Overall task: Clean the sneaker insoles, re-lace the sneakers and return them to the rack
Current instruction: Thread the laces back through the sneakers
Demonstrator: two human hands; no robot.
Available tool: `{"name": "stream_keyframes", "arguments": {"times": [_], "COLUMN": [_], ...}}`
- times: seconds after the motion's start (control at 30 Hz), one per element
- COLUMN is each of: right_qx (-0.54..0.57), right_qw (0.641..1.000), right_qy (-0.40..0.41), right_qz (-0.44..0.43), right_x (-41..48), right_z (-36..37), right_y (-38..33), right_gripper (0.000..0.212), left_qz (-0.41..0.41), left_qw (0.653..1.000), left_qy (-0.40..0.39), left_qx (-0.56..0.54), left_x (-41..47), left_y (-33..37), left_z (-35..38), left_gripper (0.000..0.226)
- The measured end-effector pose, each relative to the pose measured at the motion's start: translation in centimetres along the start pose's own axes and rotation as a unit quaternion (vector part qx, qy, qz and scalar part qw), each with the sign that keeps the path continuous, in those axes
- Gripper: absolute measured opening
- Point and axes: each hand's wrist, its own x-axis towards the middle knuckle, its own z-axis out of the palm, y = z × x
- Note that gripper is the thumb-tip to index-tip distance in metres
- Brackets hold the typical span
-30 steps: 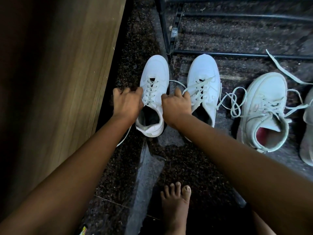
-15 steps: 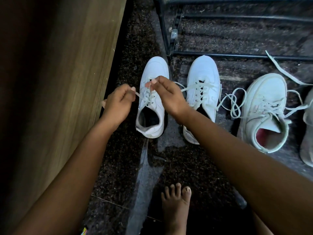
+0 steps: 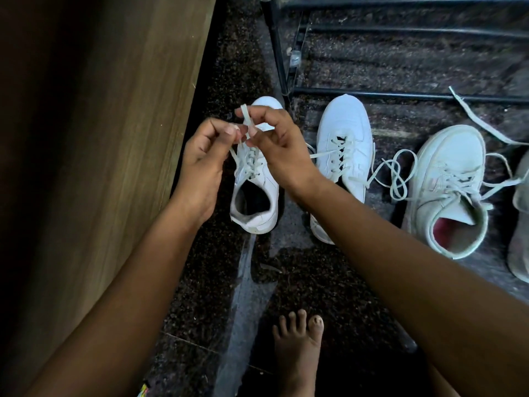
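**A:** How far along are the shoes?

**B:** The first sneaker [image 3: 257,196], far left on the floor [image 3: 329,282] beside the wood panel [image 3: 114,138], is being tied. Both hands are above its tongue. The left hand [image 3: 203,156] pinches the lace [image 3: 246,117], the right hand [image 3: 280,150] pinches it too, and a small loop stands up between their fingertips.

**A:** So that one is laced?

**B:** It looks threaded through the eyelets. I'd say the bow isn't closed yet.

**A:** And the rest?

**B:** The second sneaker [image 3: 343,133], just to the right, is threaded but its ends lie loose. The third sneaker [image 3: 452,173], further right, shows a reddish insole and its laces trail in loops on the floor. Only a sliver of a fourth shoe [image 3: 521,219] shows at the right edge.

**A:** Are the insoles clean?

**B:** I can't tell. The first shoe's inside is dark.

**A:** And the rack [image 3: 400,94]?

**B:** It's at the far side. Every shoe I can see stands on the floor in front of it, so I'd judge that knots on at least three and all the returning are left.
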Motion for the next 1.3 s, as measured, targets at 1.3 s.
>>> {"name": "stream_keyframes", "arguments": {"times": [1.3], "right_qx": [-0.482], "right_qw": [0.868], "right_qy": [-0.122], "right_qz": [-0.003], "right_x": [0.9], "right_z": [-1.2], "right_y": [-1.9], "right_gripper": [0.016], "left_qz": [0.129], "left_qw": [0.805], "left_qy": [0.025], "left_qx": [0.579], "left_x": [0.3], "left_y": [2.2], "left_z": [-0.9], "left_gripper": [0.015]}}
